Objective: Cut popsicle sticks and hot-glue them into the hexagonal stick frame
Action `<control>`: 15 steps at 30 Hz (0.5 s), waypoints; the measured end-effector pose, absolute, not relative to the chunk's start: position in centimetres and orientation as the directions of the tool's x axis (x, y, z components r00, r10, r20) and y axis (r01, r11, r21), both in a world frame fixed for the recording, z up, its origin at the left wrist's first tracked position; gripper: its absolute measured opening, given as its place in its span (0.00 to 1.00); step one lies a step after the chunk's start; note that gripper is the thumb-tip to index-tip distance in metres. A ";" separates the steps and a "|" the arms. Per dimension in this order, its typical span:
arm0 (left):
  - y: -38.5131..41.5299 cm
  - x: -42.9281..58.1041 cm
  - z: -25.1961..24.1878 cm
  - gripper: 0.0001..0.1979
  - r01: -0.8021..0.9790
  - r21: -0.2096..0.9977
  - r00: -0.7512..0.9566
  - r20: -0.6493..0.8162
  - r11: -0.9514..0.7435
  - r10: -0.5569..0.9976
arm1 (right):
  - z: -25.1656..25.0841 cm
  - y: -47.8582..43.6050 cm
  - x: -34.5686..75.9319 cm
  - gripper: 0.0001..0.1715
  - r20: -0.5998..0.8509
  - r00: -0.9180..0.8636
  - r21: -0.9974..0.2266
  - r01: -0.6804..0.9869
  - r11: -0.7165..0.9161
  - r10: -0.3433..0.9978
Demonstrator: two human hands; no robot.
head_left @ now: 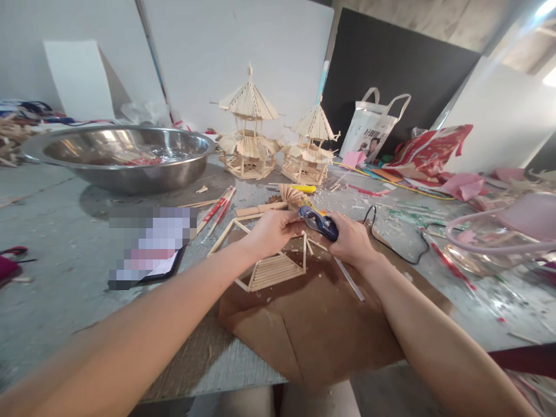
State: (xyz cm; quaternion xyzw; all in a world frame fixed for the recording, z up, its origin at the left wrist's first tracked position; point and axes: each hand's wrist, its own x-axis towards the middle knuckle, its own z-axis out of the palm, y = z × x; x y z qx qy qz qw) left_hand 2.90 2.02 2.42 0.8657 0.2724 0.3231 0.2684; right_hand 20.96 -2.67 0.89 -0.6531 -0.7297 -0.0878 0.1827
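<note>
My right hand [351, 238] is wrapped around a dark blue hand tool [322, 225] with a shiny part; its exact kind is unclear. My left hand [278, 230] is closed in a pinch at the tool's left end, and whatever its fingers grip is hidden. Below the hands lies a frame of thin wooden sticks [278, 271], with one panel filled by parallel sticks. It rests partly on a brown cardboard sheet [330, 330]. A pale translucent strip [350, 281] lies on the cardboard by my right wrist. A fan-shaped wooden piece [290, 194] sits just beyond.
Two stick-built pavilions [249, 124] [310, 145] stand at the back. To the left are a steel basin [147, 174] and a phone [156, 246]. A yellow cutter [304, 189], black cord [403, 258], white bag [369, 130] and clear pink-rimmed container [482, 255] are also on the table.
</note>
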 end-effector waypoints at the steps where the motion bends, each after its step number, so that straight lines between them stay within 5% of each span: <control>1: 2.0 2.9 2.4 0.10 0.294 0.640 0.638 0.422 -0.710 0.644 | 1.0 -2.7 20.9 0.19 0.371 -0.075 -0.110 0.986 0.124 0.926; 15: 2.1 3.1 2.1 0.08 0.304 0.687 0.607 0.394 -0.660 0.690 | 1.2 -2.7 20.5 0.15 0.312 0.002 -0.074 0.997 0.022 0.950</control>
